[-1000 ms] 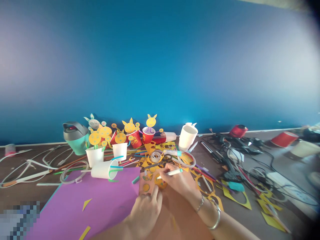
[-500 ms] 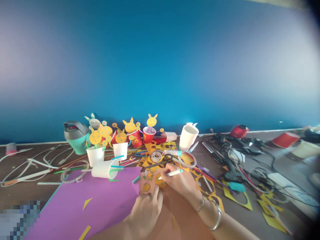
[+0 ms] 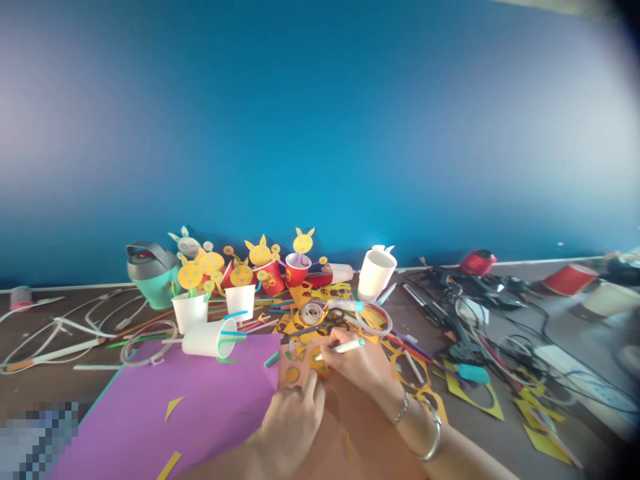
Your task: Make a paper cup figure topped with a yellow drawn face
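At lower centre, my right hand [image 3: 353,355] is closed around a marker [image 3: 347,346]; my left hand [image 3: 294,408], partly curled, presses the yellow disc [image 3: 320,362].

We read the purple sheet [image 3: 200,393] and the orange-brown sheet [image 3: 355,413] as smooth matt paper, same for the yellow disc [image 3: 319,365]. Upright white cup [image 3: 375,275] looks like smooth paper, low sheen. White marker [image 3: 349,347] is smooth plastic. Bangle [image 3: 435,437] is polished metal, bright highlights — chain bracelet [image 3: 401,409] also metal, broken up by its links. Teal container [image 3: 157,287] looks like satin plastic. We see smooth paint with a soft sheen on the blue wall [image 3: 320,133] — tabletop [image 3: 47,393] looks matt, material unclear to us.
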Demonstrator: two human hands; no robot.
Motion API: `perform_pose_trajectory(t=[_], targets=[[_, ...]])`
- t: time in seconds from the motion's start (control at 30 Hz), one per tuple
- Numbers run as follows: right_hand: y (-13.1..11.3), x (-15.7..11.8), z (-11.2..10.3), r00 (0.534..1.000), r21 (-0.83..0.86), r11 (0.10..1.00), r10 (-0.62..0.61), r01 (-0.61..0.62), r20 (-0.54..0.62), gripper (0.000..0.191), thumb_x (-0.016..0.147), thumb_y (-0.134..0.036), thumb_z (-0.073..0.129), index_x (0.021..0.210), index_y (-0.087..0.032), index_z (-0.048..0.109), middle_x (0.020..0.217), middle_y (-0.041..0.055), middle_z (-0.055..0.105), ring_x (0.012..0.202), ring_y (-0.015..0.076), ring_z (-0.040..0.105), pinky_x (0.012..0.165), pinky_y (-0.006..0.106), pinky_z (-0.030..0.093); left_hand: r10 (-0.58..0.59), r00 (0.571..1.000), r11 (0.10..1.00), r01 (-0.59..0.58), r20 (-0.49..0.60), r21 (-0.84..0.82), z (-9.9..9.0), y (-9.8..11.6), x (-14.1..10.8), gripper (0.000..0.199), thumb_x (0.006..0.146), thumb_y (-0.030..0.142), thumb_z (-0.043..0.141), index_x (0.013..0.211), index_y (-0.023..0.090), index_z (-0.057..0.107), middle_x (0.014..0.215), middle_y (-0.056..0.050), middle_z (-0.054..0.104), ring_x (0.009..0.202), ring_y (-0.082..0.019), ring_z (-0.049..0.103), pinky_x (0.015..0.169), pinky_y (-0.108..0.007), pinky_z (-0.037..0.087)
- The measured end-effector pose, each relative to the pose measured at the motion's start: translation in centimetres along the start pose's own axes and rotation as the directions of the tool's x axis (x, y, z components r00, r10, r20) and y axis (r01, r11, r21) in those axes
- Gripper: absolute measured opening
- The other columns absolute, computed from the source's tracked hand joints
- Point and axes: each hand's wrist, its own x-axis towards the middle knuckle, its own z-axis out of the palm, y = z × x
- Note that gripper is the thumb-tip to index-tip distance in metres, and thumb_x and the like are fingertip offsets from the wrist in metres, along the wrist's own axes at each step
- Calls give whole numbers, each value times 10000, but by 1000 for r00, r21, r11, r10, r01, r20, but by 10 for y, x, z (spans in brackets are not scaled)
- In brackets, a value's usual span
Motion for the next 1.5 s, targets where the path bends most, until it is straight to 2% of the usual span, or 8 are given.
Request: perform_pose_trajectory(t=[0.1,0.23,0.47,0.9,1.17,1.5], targets=[[-6,0,-11,999,-124,992,28,-31,-23,200,778,-351,553,622,-227,565,567,-34,566,503,103,414,493,277,184,-5,1000,1000,5,-20,4,2,0,0,389,838,32,450,1159,178,613,1101,-101,634,698,-201,689,543,-315,585],[-12,1,-18,998,-105,992,63,-64,-16,176,790,-364,548,664,-250,593,605,-45,608,494,101,416,483,273,176,-5,1000,1000,5,-20,11,3,1,1,383,831,31,459,1147,176,620,1091,-97,636,685,-200,688,524,-303,579],[-12,2,-15,998,-104,994,9,-15,-55,187,775,-336,547,627,-222,551,579,-41,575,509,94,412,498,264,190,-15,1000,1000,15,-25,13,2,1,0,395,836,34,449,1163,178,617,1124,-113,633,699,-198,691,563,-302,584],[-7,1,-7,998,-149,987,64,-66,-14,175,767,-345,545,640,-229,579,593,-40,592,509,101,400,503,276,164,-26,1000,1000,26,-14,-15,0,1,0,391,848,36,452,1172,181,616,1130,-119,636,717,-207,694,569,-316,585],[-16,4,-22,996,-86,994,77,-72,50,153,792,-340,539,693,-241,600,659,-38,642,520,100,441,502,264,194,-25,1000,1000,25,-8,2,0,1,-1,390,846,39,468,1173,191,616,1139,-115,626,714,-192,693,574,-296,579],[-13,1,-16,998,-27,998,63,-62,24,186,791,-367,540,674,-237,604,626,-29,631,533,105,462,494,251,214,-11,1000,1000,11,6,-7,-3,1,-1,395,850,36,447,1182,173,612,1136,-124,630,729,-207,693,579,-313,584]])
